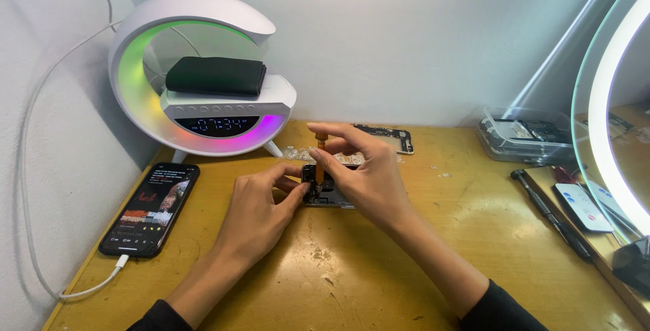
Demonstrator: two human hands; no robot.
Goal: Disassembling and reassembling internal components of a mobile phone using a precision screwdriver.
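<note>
Near the middle of the desk (379, 263), toward its back edge, the left hand (261, 209) pinches the opened phone (325, 192) steady while the right hand (362, 175) grips a small orange screwdriver (320, 158) upright, best kept vertical, turned gently.

The hands (318, 182) hide most of the opened device (330, 194); the screwdriver's (319, 158) tip is too small to tell. The ring light (613, 100) at the surface's (352, 270) right edge is cut off.
</note>
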